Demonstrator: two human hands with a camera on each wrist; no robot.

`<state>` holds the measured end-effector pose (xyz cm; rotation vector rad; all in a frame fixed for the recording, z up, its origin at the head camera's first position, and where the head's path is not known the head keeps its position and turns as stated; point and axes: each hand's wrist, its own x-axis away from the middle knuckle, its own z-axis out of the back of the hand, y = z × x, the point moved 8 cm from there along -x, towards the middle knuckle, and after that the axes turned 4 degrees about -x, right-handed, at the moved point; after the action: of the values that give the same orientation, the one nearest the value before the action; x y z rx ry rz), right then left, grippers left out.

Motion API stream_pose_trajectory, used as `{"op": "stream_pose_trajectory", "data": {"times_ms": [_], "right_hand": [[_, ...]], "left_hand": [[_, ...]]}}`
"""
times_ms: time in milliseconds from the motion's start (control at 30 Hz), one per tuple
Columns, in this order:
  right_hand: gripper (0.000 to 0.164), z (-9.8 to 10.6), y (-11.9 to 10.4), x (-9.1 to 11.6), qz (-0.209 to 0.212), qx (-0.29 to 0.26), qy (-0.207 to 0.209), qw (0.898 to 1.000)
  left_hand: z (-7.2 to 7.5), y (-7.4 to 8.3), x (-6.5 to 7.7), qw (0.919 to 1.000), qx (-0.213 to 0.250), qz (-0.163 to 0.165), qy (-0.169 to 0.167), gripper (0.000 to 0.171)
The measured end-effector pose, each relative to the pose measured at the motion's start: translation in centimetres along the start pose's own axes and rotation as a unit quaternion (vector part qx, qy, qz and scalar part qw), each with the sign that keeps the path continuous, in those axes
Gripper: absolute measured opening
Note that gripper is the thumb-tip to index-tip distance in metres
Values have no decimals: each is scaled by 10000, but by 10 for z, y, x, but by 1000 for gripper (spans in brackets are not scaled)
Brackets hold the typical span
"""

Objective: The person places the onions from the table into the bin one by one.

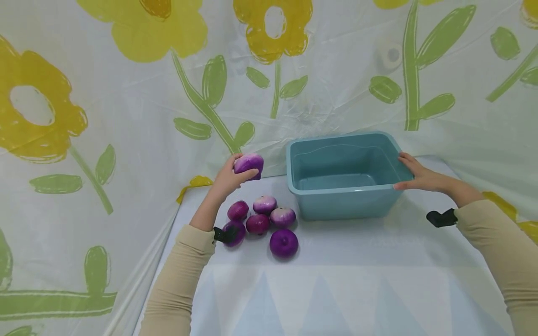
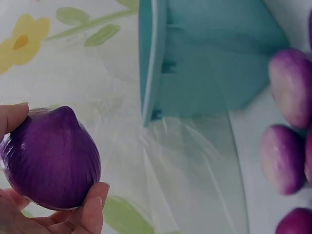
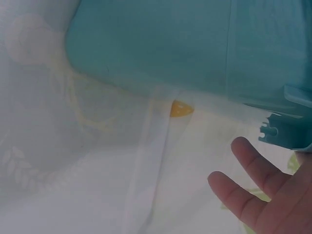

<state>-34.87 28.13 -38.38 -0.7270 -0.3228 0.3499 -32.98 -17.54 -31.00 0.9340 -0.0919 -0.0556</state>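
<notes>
My left hand (image 1: pixel 229 179) holds a purple onion (image 1: pixel 249 164) with a pale top above the table, left of a blue-green plastic bin (image 1: pixel 344 205). In the left wrist view, fingers and thumb wrap the onion's sides, its pointed end showing. At the bin's right end, my right hand (image 1: pixel 420 176) grips the rim at the corner, thumb toward the front edge. Two fingertips (image 3: pixel 218 181) of that hand stretch out below the rim in the right wrist view; the remaining fingers are mostly hidden. No onion shows inside the bin.
Several more onions (image 1: pixel 258 224) lie grouped on the table left of the bin, one (image 1: pixel 284 243) a little nearer the front. Part of the group is behind the left wrist strap. A flower-printed curtain (image 1: pixel 332 84) hangs close behind the table (image 1: pixel 336 289).
</notes>
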Motion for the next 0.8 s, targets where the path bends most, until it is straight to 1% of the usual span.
{"op": "stream_pose_trajectory", "data": {"times_ms": [100, 200, 367, 433, 600, 700, 800], "right_hand": [[98, 0, 0, 0, -24, -1, -12, 10000], [98, -1, 0, 0, -52, -24, -12, 10000], [98, -1, 0, 0, -69, -42, -10, 10000], [98, -1, 1, 0, -90, -53, -6, 9999], [97, -1, 1, 0, -82, -48, -11, 10000], [97, -1, 0, 0, -77, -57, -15, 10000], [98, 0, 0, 0, -95, -66, 1, 9999]], "left_hand": [[-8, 17, -11, 9999, 53, -89, -64, 66], [-19, 33, -21, 9998, 52, -167, -136, 66], [-43, 57, -37, 9992, 130, -302, -246, 66], [-54, 65, -42, 9987, 65, -405, -296, 65], [-82, 82, -53, 9967, -244, -696, -325, 63], [-98, 86, -59, 9961, -341, -720, -382, 65], [-112, 88, -63, 9960, -414, -616, -490, 67]]}}
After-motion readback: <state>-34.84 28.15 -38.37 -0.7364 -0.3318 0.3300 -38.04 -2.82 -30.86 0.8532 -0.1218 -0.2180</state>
